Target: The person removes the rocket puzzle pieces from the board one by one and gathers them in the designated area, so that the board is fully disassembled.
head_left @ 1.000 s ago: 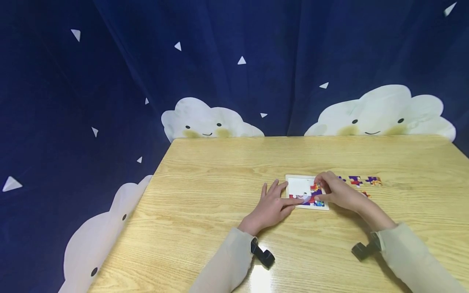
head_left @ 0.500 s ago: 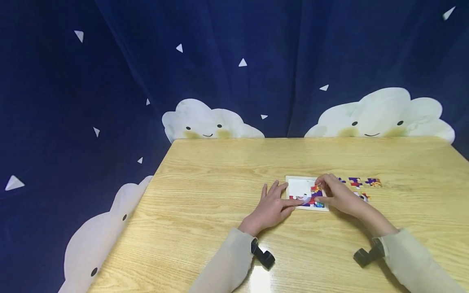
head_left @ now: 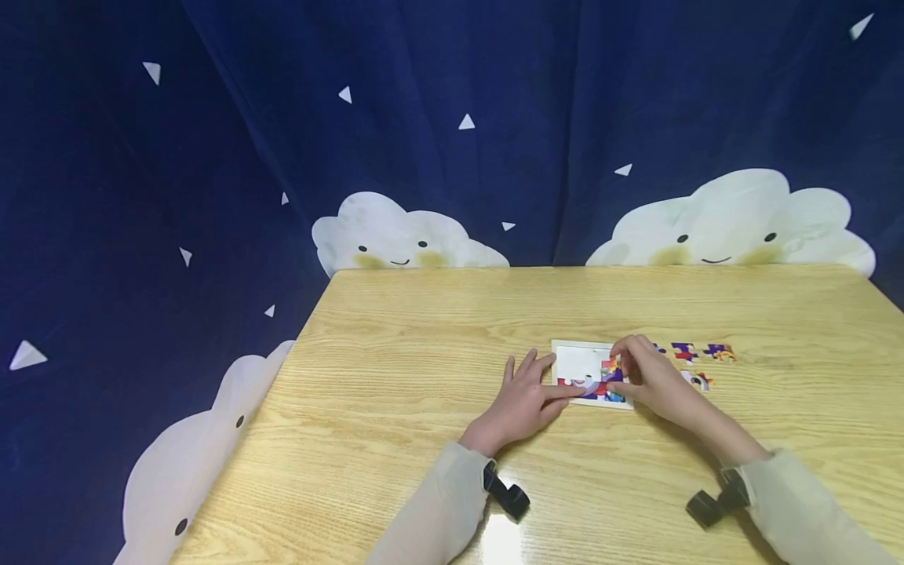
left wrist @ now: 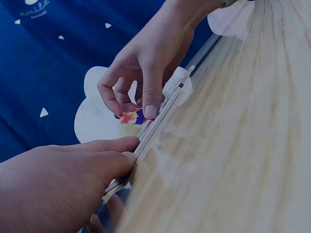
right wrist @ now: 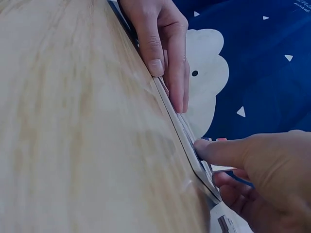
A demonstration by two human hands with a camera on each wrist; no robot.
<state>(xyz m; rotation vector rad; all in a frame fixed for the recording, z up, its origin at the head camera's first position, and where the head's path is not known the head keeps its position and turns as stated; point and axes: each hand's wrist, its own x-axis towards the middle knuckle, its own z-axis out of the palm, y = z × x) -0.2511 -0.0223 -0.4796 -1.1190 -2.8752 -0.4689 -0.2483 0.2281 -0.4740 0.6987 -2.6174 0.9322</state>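
Observation:
A jigsaw tray (head_left: 575, 345) with a pale rim lies on the table, with colourful joined pieces along its near side and bare white board at its upper left. My left hand (head_left: 524, 399) rests at the tray's left side, fingers spread and extended, the index finger lying over the laid pieces. My right hand (head_left: 657, 380) pinches a jigsaw piece (left wrist: 128, 118) between thumb and fingers over the tray's right part. In the left wrist view that piece, red, yellow and purple, stands tilted. The right fingers hide part of the tray's right side.
Loose jigsaw pieces lie right of the tray: one purple and red (head_left: 683, 351), one purple and orange (head_left: 720, 352), one with an eye (head_left: 698, 381). Another is partly behind the right hand. A dark blue curtain (head_left: 424, 141) hangs behind the wooden table (head_left: 395, 353).
My right hand and wrist have shifted slightly, uncovering more of the loose piece with the eye. The pinched piece has turned a little over the tray. The left hand stays put.

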